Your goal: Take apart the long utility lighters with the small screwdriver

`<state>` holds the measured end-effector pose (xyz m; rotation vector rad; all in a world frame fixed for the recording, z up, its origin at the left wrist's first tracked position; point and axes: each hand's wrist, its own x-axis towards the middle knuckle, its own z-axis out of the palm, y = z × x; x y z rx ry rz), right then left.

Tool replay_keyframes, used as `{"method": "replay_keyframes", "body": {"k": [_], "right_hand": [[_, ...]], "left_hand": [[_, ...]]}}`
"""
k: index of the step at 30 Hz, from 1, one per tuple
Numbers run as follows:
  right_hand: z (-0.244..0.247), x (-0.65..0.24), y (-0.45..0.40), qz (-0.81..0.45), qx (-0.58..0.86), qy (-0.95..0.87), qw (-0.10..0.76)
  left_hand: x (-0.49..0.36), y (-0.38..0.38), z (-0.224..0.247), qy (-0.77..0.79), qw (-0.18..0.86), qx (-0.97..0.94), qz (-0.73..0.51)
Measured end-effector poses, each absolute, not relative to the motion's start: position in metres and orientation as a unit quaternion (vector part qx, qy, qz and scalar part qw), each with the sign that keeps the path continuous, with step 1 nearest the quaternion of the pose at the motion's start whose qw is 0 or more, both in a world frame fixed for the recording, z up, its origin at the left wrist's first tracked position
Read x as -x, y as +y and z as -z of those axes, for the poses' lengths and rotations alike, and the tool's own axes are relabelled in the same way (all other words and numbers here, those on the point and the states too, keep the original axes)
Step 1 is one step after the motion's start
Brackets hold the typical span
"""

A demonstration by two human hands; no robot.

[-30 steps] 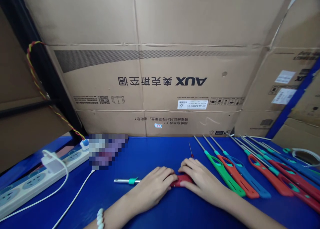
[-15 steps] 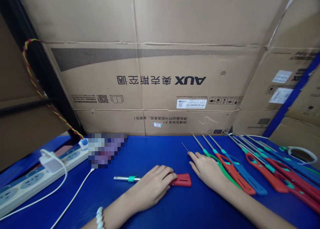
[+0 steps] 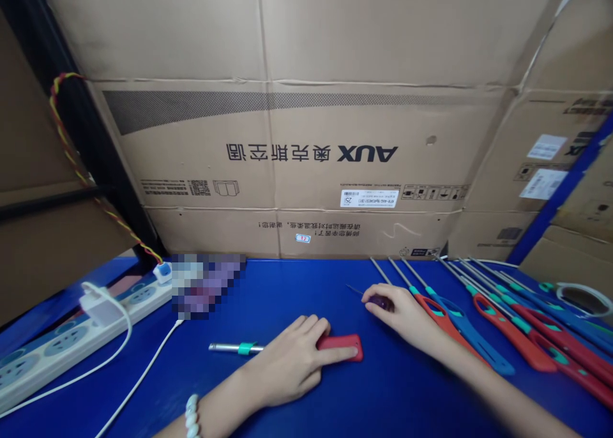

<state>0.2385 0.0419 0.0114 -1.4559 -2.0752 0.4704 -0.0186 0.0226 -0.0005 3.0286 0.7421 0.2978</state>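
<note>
My left hand is closed over a red long-necked lighter lying on the blue tabletop, its index finger stretched along the handle. The lighter's metal tube, with a green collar, points left; its middle is hidden under the hand. In my right hand is a small screwdriver with a dark purple handle, its thin shaft pointing left above the table. Just right of that hand lie an orange lighter and a blue lighter, partly covered by the forearm.
Several more lighters lie in a row on the right, tubes pointing away. A white power strip with a plugged-in charger and white cables sits at left. Cardboard walls the back; a tape roll lies far right.
My right hand has lifted the screwdriver, so its handle now shows in the fingers. My left index finger has straightened along the red lighter, whose handle end has tilted slightly.
</note>
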Motion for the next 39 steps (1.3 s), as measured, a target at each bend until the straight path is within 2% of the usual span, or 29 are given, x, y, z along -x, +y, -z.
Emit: {"method": "replay_keyframes", "body": {"k": [5, 10, 19, 31, 39], "right_hand": [[-0.025, -0.237, 0.036, -0.264, 0.514, -0.729, 0.367], [-0.038, -0.231, 0.020, -0.243, 0.497, -0.721, 0.417], [-0.039, -0.214, 0.007, -0.263, 0.461, -0.757, 0.381], [-0.043, -0.214, 0.000, -0.260, 0.448, -0.762, 0.388], [-0.040, -0.211, -0.001, -0.250, 0.445, -0.769, 0.385]], "left_hand": [[0.018, 0.021, -0.001, 0.247, 0.023, -0.964, -0.096], [0.017, 0.020, -0.005, 0.232, 0.029, -0.967, -0.099], [0.016, 0.020, 0.005, 0.236, -0.001, -0.964, -0.120], [0.019, 0.021, 0.001, 0.206, 0.057, -0.966, -0.144], [0.017, 0.020, -0.001, 0.224, 0.051, -0.967, -0.107]]}}
